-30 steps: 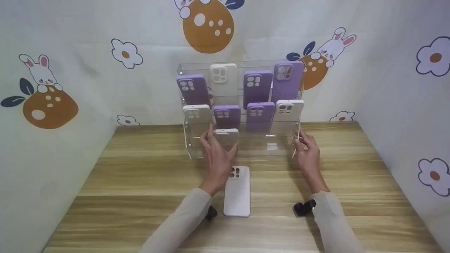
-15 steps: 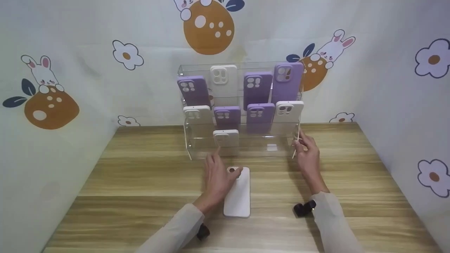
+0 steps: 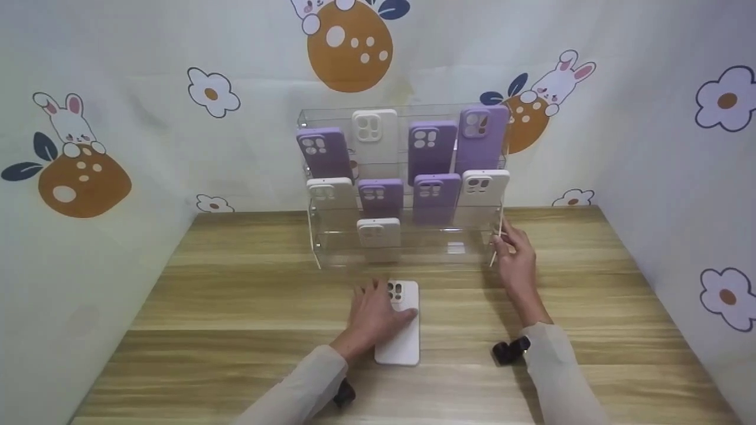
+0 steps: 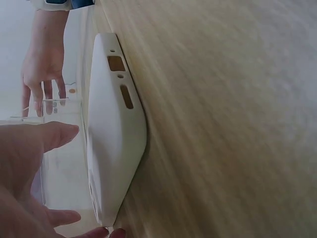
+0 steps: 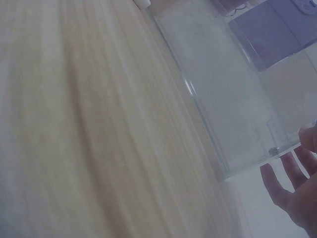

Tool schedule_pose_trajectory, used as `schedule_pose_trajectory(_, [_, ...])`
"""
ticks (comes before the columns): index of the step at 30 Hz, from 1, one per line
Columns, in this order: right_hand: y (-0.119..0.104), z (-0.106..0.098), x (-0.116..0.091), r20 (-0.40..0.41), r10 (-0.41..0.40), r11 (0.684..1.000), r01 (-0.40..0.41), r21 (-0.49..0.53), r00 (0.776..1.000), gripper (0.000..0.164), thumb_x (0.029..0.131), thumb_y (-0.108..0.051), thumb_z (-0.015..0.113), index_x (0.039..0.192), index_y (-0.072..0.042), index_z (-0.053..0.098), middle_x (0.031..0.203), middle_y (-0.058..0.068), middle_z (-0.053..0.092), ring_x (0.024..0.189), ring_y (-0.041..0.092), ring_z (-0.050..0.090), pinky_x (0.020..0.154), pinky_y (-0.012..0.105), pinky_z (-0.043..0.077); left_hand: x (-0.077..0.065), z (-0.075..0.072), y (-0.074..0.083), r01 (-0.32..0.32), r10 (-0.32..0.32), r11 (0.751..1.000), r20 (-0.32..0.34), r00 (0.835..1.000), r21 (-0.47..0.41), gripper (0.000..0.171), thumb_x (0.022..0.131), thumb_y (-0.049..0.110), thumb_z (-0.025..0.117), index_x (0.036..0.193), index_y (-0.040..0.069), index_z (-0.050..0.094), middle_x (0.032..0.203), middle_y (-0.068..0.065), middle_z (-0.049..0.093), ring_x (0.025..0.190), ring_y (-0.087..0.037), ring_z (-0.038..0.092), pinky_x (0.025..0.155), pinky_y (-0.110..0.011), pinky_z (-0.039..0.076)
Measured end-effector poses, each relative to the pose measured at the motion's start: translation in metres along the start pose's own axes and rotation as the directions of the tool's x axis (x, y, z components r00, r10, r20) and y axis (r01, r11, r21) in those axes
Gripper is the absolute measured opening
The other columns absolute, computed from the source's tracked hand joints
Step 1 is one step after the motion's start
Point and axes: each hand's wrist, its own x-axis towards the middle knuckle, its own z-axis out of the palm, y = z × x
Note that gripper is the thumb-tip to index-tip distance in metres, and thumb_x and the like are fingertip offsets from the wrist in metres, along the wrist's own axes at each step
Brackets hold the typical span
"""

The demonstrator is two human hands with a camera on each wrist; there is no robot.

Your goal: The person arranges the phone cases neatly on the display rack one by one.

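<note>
A white phone case [image 3: 397, 350] lies flat on the wooden table, camera cutouts toward the stand. My left hand [image 3: 373, 313] is over its left side, fingers spread. In the left wrist view, the thumb is apart from the case [image 4: 110, 129] and the fingertips reach its far edge; whether they touch it, I cannot tell. My right hand [image 3: 517, 265] holds the right side panel of a clear acrylic display stand [image 3: 425, 255], thumb on one side and fingers on the other. The right wrist view has this hand [image 5: 299, 193] at the panel's edge.
Purple and white phone cases fill the stand's two upper tiers, among them a purple case [image 3: 436, 198]. One white case [image 3: 378, 233] stands in the lowest tier, left of the middle. A patterned cloth [image 3: 260, 147] rises behind the wooden table [image 3: 236, 295].
My left hand has left the white case in the stand's lowest tier and moved back toward me, over the case on the table. My right hand has stayed at the stand.
</note>
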Motion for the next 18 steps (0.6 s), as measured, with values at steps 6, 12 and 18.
schedule_pose_trajectory(6, [0.001, 0.001, 0.000, -0.012, -0.007, 1.000, 0.007, 0.003, 1.000, 0.046, 0.099, -0.002, 0.058, 0.143, -0.014, 0.055, 0.122, 0.018, 0.062, 0.113, 0.030, 0.061, 0.077, 0.006, 0.048, 0.000, 0.004, 0.001, -0.022, 0.023, 0.998, -0.014, 1.000, 0.062, 0.090, 0.074, 0.043, 0.084, 0.145, 0.002, 0.046, 0.143, -0.030, 0.049, 0.134, -0.050, 0.042, 0.118, -0.059, 0.032])
schedule_pose_trajectory(12, [0.000, 0.003, -0.001, -0.042, -0.031, 0.999, 0.031, 0.009, 0.999, 0.045, 0.097, 0.001, 0.060, 0.141, -0.008, 0.056, 0.122, 0.023, 0.062, 0.112, 0.035, 0.062, 0.076, 0.003, 0.046, -0.001, 0.008, 0.007, -0.070, 0.073, 0.987, -0.017, 0.997, 0.144, 0.082, 0.073, 0.048, 0.082, 0.134, 0.003, 0.051, 0.120, -0.024, 0.056, 0.111, -0.039, 0.050, 0.097, -0.052, 0.046])
schedule_pose_trajectory(18, [-0.001, 0.005, -0.001, -0.041, -0.019, 1.000, 0.019, -0.009, 0.999, 0.046, 0.098, 0.001, 0.058, 0.143, -0.008, 0.054, 0.122, 0.024, 0.061, 0.113, 0.035, 0.061, 0.077, 0.003, 0.045, 0.001, 0.008, 0.016, -0.051, 0.048, 0.972, 0.019, 0.999, 0.230, 0.082, 0.072, 0.046, 0.080, 0.134, 0.003, 0.051, 0.117, -0.025, 0.053, 0.110, -0.040, 0.051, 0.092, -0.052, 0.050])
